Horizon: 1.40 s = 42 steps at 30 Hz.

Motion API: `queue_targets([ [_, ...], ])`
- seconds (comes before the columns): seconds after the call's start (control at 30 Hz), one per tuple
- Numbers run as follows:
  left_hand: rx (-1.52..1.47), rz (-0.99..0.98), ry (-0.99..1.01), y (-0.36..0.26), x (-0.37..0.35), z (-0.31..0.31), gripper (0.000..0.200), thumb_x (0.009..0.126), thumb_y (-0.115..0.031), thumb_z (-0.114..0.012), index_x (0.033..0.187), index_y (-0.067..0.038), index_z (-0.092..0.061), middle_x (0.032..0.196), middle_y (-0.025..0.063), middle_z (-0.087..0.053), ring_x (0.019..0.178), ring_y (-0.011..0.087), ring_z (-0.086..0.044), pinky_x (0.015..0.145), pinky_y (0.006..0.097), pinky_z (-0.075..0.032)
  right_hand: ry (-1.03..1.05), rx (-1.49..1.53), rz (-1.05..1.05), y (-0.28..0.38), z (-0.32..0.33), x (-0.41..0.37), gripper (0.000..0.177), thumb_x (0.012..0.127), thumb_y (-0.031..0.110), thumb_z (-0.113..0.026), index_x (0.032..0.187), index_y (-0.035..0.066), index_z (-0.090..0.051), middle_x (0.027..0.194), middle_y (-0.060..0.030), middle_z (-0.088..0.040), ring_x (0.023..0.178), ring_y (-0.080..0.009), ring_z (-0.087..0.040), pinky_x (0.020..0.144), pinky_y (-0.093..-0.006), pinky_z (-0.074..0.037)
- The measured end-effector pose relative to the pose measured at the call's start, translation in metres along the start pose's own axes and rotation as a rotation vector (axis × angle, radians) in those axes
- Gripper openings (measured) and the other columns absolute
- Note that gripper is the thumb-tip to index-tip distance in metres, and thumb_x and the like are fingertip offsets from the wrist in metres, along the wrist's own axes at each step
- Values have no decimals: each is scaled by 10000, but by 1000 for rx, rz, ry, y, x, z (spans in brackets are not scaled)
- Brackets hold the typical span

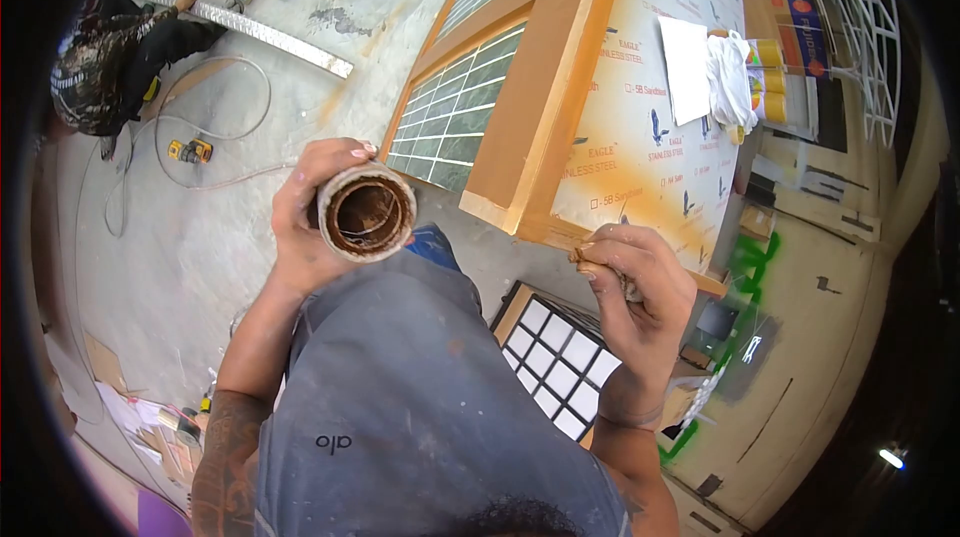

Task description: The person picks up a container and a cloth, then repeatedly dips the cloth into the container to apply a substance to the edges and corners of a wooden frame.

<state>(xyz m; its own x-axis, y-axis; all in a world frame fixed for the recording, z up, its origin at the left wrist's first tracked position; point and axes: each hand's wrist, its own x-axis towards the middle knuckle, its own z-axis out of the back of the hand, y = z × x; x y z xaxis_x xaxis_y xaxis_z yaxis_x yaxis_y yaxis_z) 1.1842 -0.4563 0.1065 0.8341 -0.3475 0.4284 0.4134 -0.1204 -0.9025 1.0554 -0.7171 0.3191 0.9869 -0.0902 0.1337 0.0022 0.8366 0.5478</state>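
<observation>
My left hand (318, 212) grips a rolled-up sheet of brown sandpaper (366, 213), its open end facing the camera. My right hand (635, 287) is closed on a small torn piece of the same brown paper (583, 256), pinched between thumb and fingers. Both hands are held up in front of my grey shirt, close to the near corner of an orange wooden window frame (548, 87) with grid-patterned green glass, which lies on a work table.
A protective-film sheet (650, 137) covers the table, with a white paper (686, 67), a white cloth (732, 77) and yellow cans (768, 82) on it. A smaller grid frame (560, 357) leans below. Another person (115, 57) crouches at far left near a metal ruler (270, 34) and cables.
</observation>
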Motion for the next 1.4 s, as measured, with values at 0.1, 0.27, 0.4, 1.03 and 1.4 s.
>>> queue_targets([
  [0.1, -7, -61, 47, -5, 10, -8, 886, 641, -200, -1106, 1372, -21, -639, 1305, 195, -711, 1239, 333, -686, 1062, 449, -561, -30, 61, -27, 2, -1, -9, 292, 848, -131, -825, 1110, -9, -782, 1051, -150, -773, 907, -239, -763, 776, -337, -610],
  [0.27, -29, -112, 106, -8, 22, -18, 867, 638, -216, -1112, 1335, -20, -636, 1275, 203, -711, 1212, 334, -690, 1045, 448, -568, -63, 115, -48, 5, -8, -17, 324, 852, -145, -800, 1147, -12, -781, 1066, -158, -765, 923, -257, -764, 784, -341, -612],
  [0.4, -51, -117, 151, -10, 32, -22, 849, 641, -212, -1110, 1325, -30, -642, 1263, 190, -714, 1209, 325, -693, 1043, 440, -570, -77, 103, -69, 9, -9, -19, 342, 844, -151, -788, 1160, -19, -778, 1090, -165, -758, 929, -266, -760, 779, -343, -609],
  [1.03, 210, -425, 213, -26, 85, -13, 613, 721, -140, -975, 1278, -27, -745, 1238, 140, -770, 1157, 365, -708, 981, 454, -593, -33, -19, -7, 51, -68, 32, 325, 914, -54, -812, 1227, -28, -729, 1072, -181, -692, 926, -349, -727, 794, -421, -590],
  [1.4, 445, -652, 195, -47, 108, 4, 435, 807, -130, -889, 1222, -53, -786, 1233, 136, -779, 1166, 377, -706, 968, 502, -566, -75, -63, -20, 63, -79, 41, 279, 902, -54, -757, 1177, -18, -735, 1102, -187, -659, 962, -359, -703, 818, -429, -580],
])
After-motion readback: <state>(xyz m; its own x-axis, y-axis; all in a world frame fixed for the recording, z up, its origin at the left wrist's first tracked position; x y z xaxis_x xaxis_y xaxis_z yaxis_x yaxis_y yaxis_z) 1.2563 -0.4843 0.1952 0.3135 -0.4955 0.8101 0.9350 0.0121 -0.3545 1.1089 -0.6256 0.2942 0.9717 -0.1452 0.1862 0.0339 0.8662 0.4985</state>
